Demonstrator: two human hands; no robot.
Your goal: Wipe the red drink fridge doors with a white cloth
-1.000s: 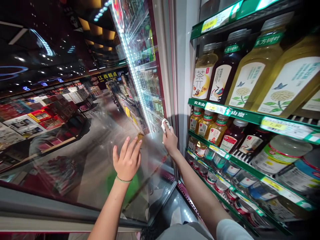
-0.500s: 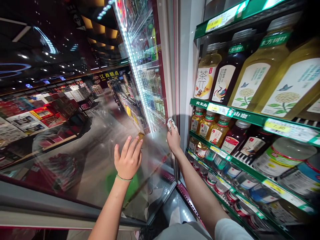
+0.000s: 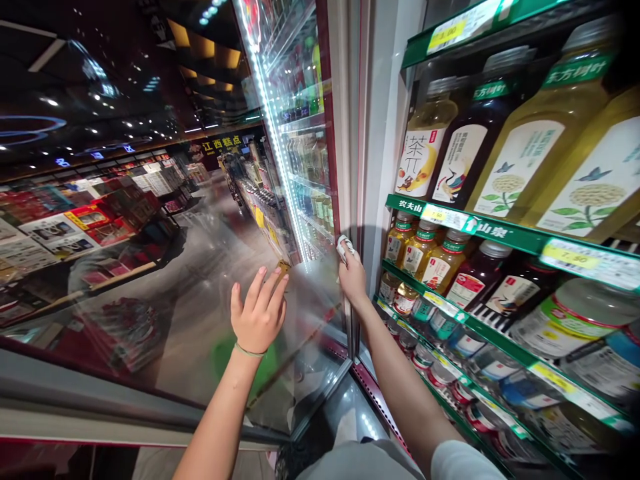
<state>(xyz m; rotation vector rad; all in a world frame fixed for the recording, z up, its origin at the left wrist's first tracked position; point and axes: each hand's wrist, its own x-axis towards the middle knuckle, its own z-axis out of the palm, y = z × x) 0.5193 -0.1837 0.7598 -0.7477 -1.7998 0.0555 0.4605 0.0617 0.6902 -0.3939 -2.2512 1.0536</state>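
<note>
An open glass fridge door fills the left and middle of the view. My left hand lies flat against its glass, fingers stretched out and slightly apart. My right hand is closed around a small white cloth and presses it against the door's far edge, beside the grey frame of the cooler. A thin green band circles my left wrist.
To the right, green-edged shelves with price tags carry tea and juice bottles above and smaller bottles and cans below. The glass reflects a shop aisle and lit shelves. The cooler's sill runs below my right arm.
My right hand with the cloth has slid a little right along the door toward its edge by the frame. My left hand stays flat on the glass. The view has shifted slightly.
</note>
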